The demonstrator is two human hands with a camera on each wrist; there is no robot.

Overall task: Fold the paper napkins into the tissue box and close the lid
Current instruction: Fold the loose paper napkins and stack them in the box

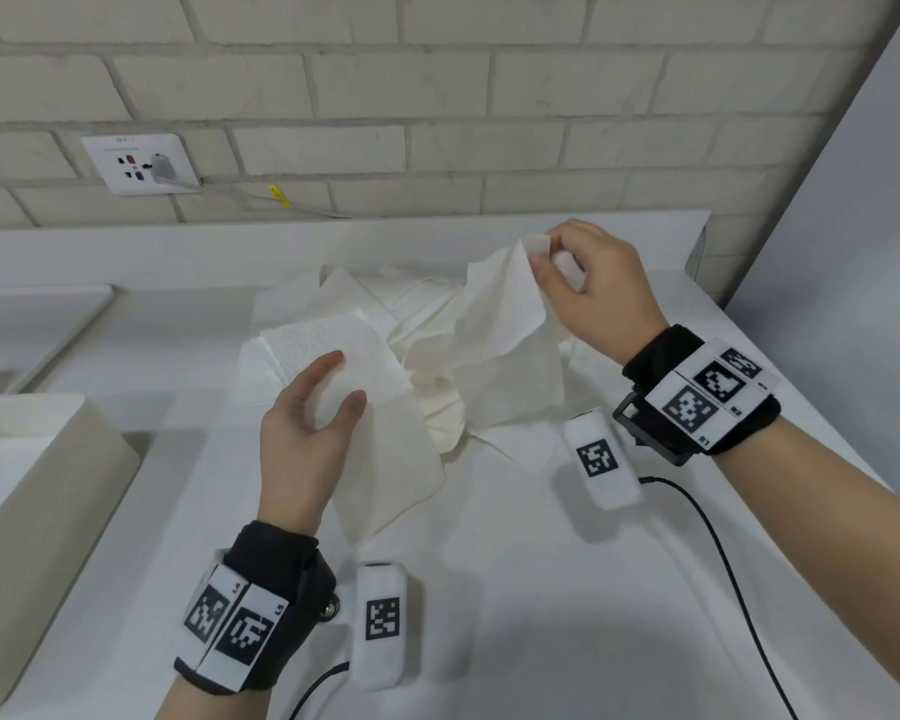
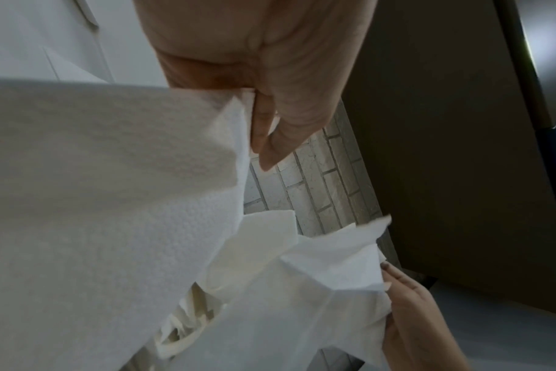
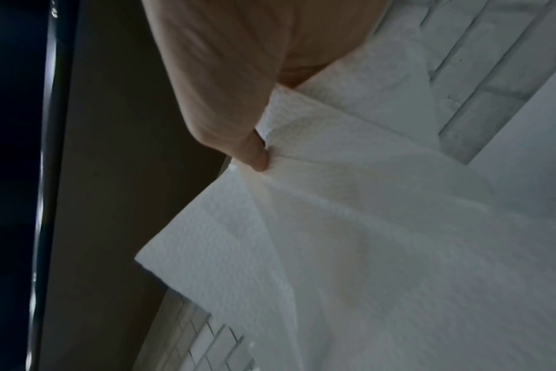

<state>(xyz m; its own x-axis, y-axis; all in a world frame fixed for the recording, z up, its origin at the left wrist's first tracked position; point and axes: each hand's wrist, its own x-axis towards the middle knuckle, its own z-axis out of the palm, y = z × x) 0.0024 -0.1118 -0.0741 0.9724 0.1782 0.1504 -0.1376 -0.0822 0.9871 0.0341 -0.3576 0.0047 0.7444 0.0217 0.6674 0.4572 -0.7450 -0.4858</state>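
Head view, from the left: an open beige tissue box (image 1: 37,480) sits at the left edge of the white table (image 1: 515,589), with white paper showing inside it. Behind it on the brick wall is a socket plate (image 1: 139,163) with a plug in it. Next comes the left hand (image 1: 302,433), raised over the table, its thumb and fingers (image 1: 352,402) closed on the edge of a flat paper napkin (image 1: 370,407) that hangs down from them; the left wrist view shows the thumb pressed against that sheet (image 2: 111,200). Just right of it lies a loose, crumpled pile of napkins (image 1: 437,356) in the middle of the table, well apart from the box. Above the right side of the pile, the right hand (image 1: 588,288) pinches the top corner of a second napkin (image 1: 505,314) between thumb and fingertips, the sheet drooping toward the pile; the right wrist view confirms the thumb clamped on the paper (image 3: 334,200). Both wrists wear black bands with printed marker tags, and a black cable (image 1: 723,563) trails across the table at the right.
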